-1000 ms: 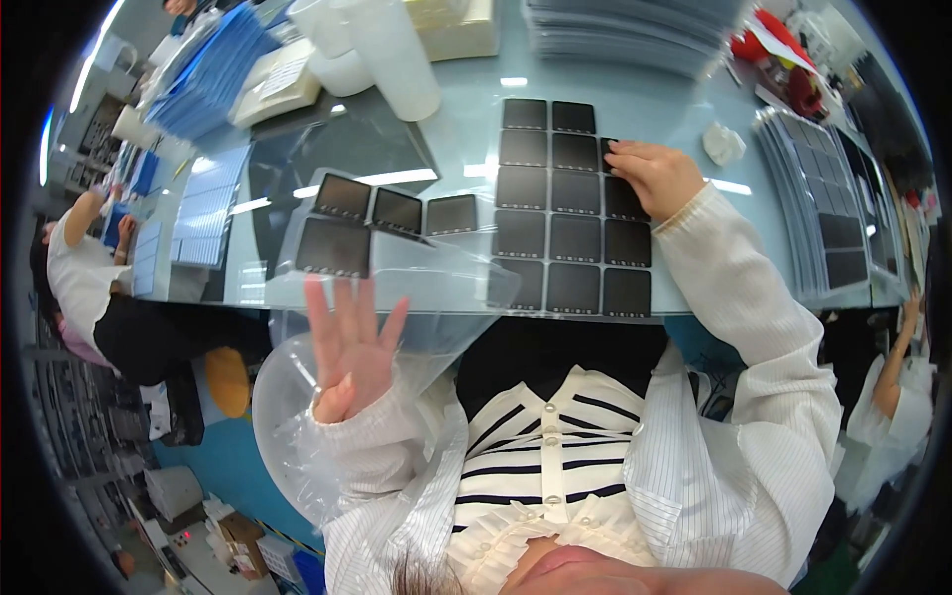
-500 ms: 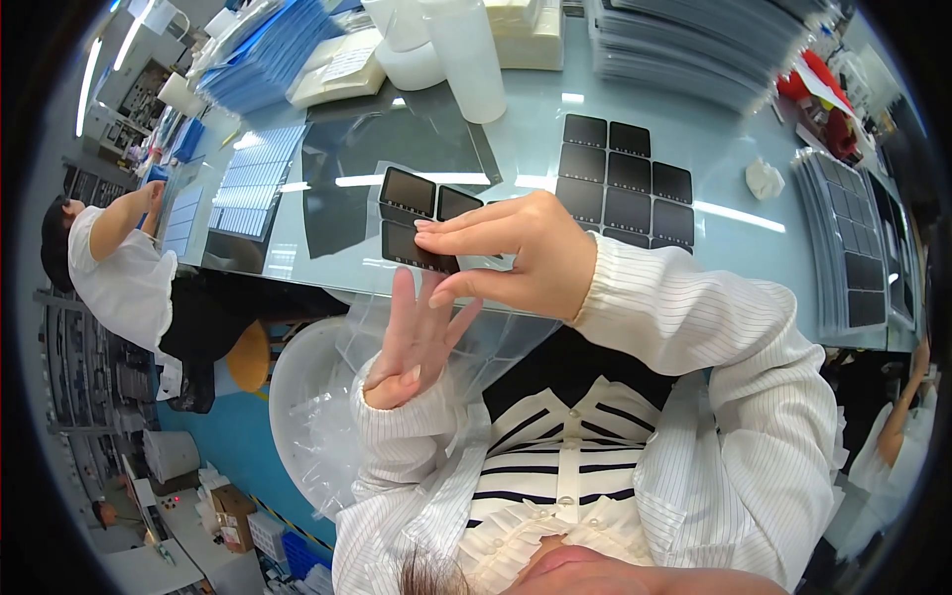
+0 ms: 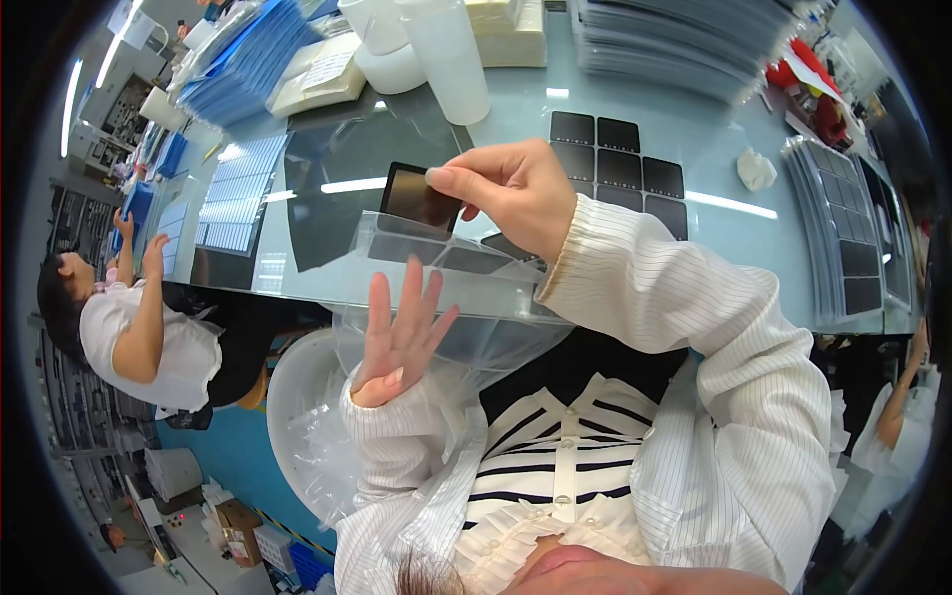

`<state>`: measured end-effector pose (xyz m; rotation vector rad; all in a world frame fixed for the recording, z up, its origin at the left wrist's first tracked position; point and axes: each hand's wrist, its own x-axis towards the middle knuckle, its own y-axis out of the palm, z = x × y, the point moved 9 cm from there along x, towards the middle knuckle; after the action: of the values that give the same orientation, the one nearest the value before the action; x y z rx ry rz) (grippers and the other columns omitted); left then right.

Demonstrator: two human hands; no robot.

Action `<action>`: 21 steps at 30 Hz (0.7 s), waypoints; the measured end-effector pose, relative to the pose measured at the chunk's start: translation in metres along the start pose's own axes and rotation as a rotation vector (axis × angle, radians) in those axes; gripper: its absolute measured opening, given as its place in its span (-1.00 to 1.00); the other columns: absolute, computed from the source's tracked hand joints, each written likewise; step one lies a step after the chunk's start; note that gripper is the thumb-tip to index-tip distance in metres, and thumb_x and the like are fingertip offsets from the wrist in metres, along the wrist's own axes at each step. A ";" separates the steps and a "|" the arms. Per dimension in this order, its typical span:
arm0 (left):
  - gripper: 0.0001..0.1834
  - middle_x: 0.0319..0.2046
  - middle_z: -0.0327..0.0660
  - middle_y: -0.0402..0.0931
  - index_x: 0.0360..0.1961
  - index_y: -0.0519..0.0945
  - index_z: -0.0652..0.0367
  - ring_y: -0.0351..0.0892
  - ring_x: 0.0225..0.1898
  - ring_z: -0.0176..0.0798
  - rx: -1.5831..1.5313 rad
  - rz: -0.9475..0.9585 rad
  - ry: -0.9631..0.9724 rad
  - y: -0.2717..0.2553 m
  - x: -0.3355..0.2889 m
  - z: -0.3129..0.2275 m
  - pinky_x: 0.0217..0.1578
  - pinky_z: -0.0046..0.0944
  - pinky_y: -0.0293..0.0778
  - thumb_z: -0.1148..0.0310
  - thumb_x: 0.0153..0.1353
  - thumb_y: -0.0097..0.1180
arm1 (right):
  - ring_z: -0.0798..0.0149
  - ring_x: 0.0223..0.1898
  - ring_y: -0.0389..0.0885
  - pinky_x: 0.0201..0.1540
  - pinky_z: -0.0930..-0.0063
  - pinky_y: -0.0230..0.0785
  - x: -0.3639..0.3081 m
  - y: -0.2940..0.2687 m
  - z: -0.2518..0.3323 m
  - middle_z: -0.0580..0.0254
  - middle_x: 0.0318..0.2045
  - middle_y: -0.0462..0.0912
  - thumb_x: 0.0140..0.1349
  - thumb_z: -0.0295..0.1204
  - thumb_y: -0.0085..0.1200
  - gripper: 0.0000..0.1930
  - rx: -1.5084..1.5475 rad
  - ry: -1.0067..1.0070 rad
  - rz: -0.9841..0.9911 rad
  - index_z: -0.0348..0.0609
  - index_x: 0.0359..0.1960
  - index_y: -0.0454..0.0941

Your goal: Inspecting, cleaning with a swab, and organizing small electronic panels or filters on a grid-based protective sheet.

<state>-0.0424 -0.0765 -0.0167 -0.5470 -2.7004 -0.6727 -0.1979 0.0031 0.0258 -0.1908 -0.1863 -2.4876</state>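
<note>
My right hand pinches the near right edge of a dark, glossy rectangular panel between thumb and fingers. The panel is tilted up, above a clear, thin plastic sheet that hangs over the table's near edge. My left hand, palm up with fingers spread, is beneath or against the left part of that sheet; whether it bears the sheet's weight I cannot tell. Further right, several similar dark panels lie in rows on the table, some hidden behind my right hand and sleeve.
A dark flat sheet lies left of the held panel. White plastic bottles stand at the back, beside blue-edged stacks. Clear trays are piled behind and at the right. A white bin stands below; a co-worker sits left.
My right hand has lifted a dark panel, tilting it up off the clear sheet. The left hand's fingers have spread and dropped slightly away from it. The co-worker's arms have moved.
</note>
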 end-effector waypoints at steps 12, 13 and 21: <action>-0.04 0.34 -0.03 -0.66 0.35 -0.30 -0.24 -0.62 0.35 0.13 -0.111 -0.334 0.304 -0.057 0.000 -0.056 0.22 0.32 -0.45 0.29 0.08 0.09 | 0.47 -0.63 0.45 -0.56 0.64 0.20 -0.053 -0.064 0.029 0.32 -0.61 0.55 0.14 -0.28 0.07 -0.74 0.077 0.187 -0.054 -0.24 -0.38 0.65; -0.04 0.34 -0.03 -0.66 0.35 -0.30 -0.24 -0.62 0.35 0.13 -0.114 -0.327 0.297 -0.066 0.010 -0.058 0.22 0.32 -0.45 0.29 0.08 0.09 | 0.48 -0.64 0.43 -0.58 0.65 0.19 -0.058 -0.068 0.028 0.35 -0.63 0.51 0.15 -0.28 0.07 -0.74 0.081 0.205 -0.044 -0.25 -0.38 0.65; -0.10 0.32 0.17 -0.47 0.33 -0.01 -0.02 -0.50 0.34 0.27 -0.189 -0.287 0.421 -0.128 0.110 -0.104 0.24 0.37 -0.43 0.33 -0.11 0.05 | 0.48 -0.59 0.46 -0.54 0.65 0.30 -0.075 -0.122 0.027 0.27 -0.51 0.52 0.18 -0.45 0.06 -0.83 -0.062 0.086 -0.125 -0.33 -0.33 0.62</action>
<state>-0.1743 -0.2012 0.0632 -0.0425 -2.3463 -0.9999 -0.2094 0.1482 0.0284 -0.1002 -0.0867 -2.6219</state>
